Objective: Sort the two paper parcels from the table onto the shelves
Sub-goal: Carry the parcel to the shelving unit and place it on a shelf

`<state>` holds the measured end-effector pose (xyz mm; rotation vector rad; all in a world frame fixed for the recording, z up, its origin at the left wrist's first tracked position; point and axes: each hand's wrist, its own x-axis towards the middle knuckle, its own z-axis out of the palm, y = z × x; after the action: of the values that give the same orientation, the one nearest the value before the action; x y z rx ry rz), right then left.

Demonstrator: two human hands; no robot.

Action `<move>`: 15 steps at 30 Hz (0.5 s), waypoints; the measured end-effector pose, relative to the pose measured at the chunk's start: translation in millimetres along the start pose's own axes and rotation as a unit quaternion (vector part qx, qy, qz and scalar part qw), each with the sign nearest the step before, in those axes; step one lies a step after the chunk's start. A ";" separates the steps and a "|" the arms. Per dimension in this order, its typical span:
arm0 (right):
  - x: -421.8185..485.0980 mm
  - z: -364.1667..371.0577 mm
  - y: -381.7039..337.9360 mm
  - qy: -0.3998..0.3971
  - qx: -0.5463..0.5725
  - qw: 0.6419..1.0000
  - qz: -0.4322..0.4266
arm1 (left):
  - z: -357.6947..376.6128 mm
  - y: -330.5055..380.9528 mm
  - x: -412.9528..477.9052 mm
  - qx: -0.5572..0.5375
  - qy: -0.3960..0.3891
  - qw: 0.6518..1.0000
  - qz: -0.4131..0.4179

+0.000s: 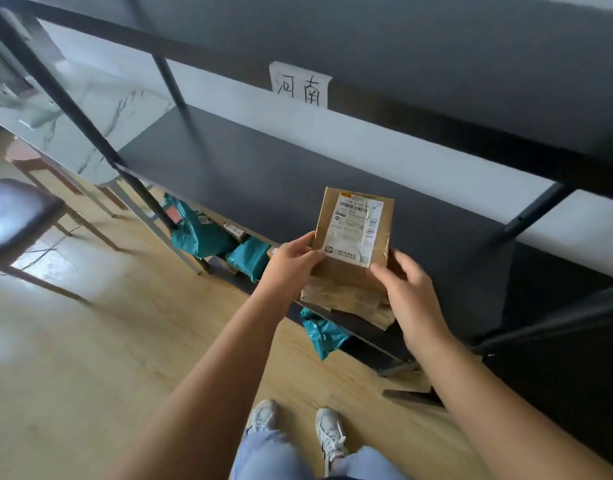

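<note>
While gripped at its lower corners, upper paper parcel [353,233] tilted up over the front edge of the black shelf [229,174]; left hand [293,263] clamped on its lower left corner, thumb across the white shipping label [358,226]; right hand [407,289] clamped on the lower right corner, fingers curled round the edge; directly beneath, touching, second paper parcel [346,299], crumpled and taped, flat on the same shelf and overhanging its front lip.

Left to right on the lowest tier [378,344]: teal plastic mailer [197,233]; small brown box [234,232], partly hidden; another teal mailer [249,256]; third teal mailer [322,332] sticking out below the parcels.

Above, taped to the upper rail, white paper sign [300,84] hand-lettered 河南; on the shipping label, barcodes and a printed "C755"; remaining print too small to read.
</note>
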<state>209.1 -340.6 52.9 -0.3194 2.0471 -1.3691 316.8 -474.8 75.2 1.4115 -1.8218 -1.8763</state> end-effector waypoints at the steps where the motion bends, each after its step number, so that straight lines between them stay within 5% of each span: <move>1: 6.3 1.0 -3.6 0.013 0.005 1.000 0.001 | -0.5 3.7 11.6 0.005 -0.009 1.000 0.004; 15: 43.5 54.6 -33.1 0.133 -0.011 0.989 0.063 | -22.7 21.5 107.9 0.110 -0.110 0.986 0.066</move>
<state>205.5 -417.8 52.6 -0.0143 2.2565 -1.3719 264.6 -569.4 44.8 1.1463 -2.2277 -1.8745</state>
